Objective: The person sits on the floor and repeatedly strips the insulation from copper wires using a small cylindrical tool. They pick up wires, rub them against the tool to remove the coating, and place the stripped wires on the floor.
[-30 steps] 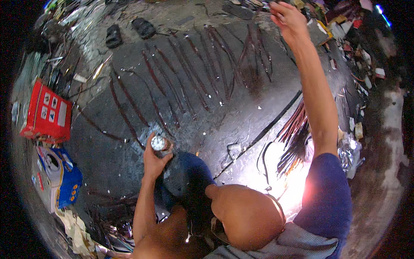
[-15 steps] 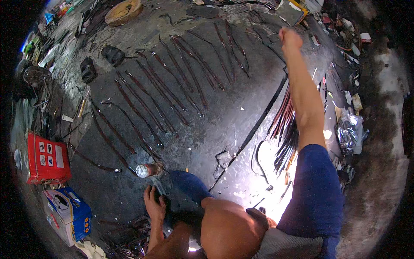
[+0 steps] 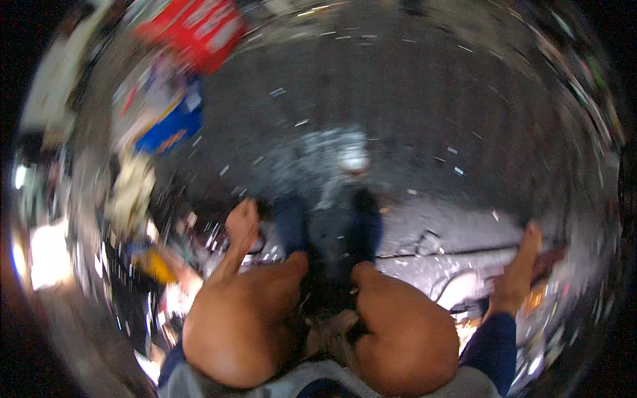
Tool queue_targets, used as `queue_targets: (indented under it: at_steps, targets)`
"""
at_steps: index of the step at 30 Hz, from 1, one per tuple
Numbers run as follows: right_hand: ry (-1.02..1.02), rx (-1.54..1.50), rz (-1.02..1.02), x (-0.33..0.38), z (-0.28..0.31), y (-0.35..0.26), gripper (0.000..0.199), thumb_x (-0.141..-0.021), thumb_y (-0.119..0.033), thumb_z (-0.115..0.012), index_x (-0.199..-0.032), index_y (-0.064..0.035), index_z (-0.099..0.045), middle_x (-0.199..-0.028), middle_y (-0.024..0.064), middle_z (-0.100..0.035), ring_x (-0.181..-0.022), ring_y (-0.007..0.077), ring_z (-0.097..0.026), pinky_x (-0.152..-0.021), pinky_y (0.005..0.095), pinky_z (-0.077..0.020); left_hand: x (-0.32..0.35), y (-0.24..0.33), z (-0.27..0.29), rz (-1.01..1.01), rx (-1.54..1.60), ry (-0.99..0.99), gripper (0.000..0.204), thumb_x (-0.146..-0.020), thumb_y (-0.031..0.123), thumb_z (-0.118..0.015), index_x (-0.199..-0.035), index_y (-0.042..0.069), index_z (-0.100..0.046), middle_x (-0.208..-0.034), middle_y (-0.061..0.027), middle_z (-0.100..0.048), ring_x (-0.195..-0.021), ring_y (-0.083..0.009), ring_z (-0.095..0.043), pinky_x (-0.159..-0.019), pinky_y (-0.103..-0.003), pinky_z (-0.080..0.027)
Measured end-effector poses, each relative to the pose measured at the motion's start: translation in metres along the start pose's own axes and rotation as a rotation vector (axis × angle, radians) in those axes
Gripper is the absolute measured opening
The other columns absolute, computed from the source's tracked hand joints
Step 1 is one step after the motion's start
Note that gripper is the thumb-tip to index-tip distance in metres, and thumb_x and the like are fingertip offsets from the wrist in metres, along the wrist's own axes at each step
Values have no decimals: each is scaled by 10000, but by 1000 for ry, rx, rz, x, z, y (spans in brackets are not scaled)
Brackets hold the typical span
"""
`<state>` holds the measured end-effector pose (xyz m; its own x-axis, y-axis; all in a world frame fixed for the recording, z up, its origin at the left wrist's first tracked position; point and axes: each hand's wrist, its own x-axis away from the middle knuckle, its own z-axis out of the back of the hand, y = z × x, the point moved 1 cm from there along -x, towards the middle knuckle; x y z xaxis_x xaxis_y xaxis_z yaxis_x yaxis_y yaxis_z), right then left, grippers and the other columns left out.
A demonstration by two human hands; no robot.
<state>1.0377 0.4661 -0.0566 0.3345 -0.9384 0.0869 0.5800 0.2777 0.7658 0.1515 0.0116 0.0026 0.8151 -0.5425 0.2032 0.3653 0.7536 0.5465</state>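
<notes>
Motion smears most of the picture. My left hand (image 3: 242,220) hovers beside my left shin, next to a heap of shiny strips (image 3: 213,237) on the floor. Its fingers blur together, and nothing is visibly held. Out to the right, my right hand (image 3: 533,237) reaches away from my knee, close to a long dark strip (image 3: 458,251) and a dark reddish bundle (image 3: 549,262). Whether it grips anything does not show. A small cylinder with a pale round top (image 3: 353,159) stands in front of my feet.
At the far left lie a red box (image 3: 199,33) and a blue and white box (image 3: 171,119). A crumpled cream-coloured piece (image 3: 133,192) sits nearer on that side. My bent knees (image 3: 405,325) fill the near middle. Clutter lines the right rim.
The view has swung leftward and down, and the boxes now appear higher and further right. My right arm has come down from its far reach. The rows of dark strips are smeared out.
</notes>
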Motion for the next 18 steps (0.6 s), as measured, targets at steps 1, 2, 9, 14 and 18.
queue_targets:
  at_steps: [1, 2, 9, 14, 18]
  targets:
    - [-60, -195, -51, -33, 5, -3, 371, -979, -212, -478, -1311, -101, -600, -1216, 87, -647, -1096, 263, -597, -914, 393, -483, 8, -14, 13, -43, 7, 66, 340, -983, 296, -511, -836, 2, -598, -775, -277, -563, -707, -449, -571, -656, -482, -444]
    - [-169, -539, -198, -47, 22, -57, 342, -983, -219, -493, -1275, -83, -607, -1130, 84, -648, -1001, 249, -596, -840, 376, -483, 14, -22, 39, -42, -99, 156, 337, -981, 293, -529, -830, 1, -600, -773, -267, -578, -712, -447, -580, -659, -481, -447]
    - [92, -2130, -485, -68, 218, -226, 223, -954, -191, -649, -1116, -38, -655, -844, 50, -688, -689, 158, -641, -574, 280, -512, -37, -73, 75, -96, 111, 710, 237, -937, 241, -607, -892, 12, -647, -814, -195, -667, -768, -389, -654, -731, -452, -502]
    - [-128, -1963, -85, -58, 397, -306, 162, -933, -189, -702, -1059, -92, -666, -901, 3, -679, -754, 93, -630, -609, 255, -517, -124, -109, 89, 428, -22, 356, 373, -780, 345, -781, -983, 48, -686, -1019, -179, -720, -942, -361, -696, -844, -438, -536]
    - [-137, -1943, 186, -45, 484, -347, 258, -874, -162, -744, -1090, -70, -636, -906, 6, -650, -827, 107, -610, -709, 267, -505, -162, -104, 73, 541, -81, 414, 351, -746, 345, -803, -935, 66, -705, -981, -179, -732, -950, -364, -705, -864, -448, -544]
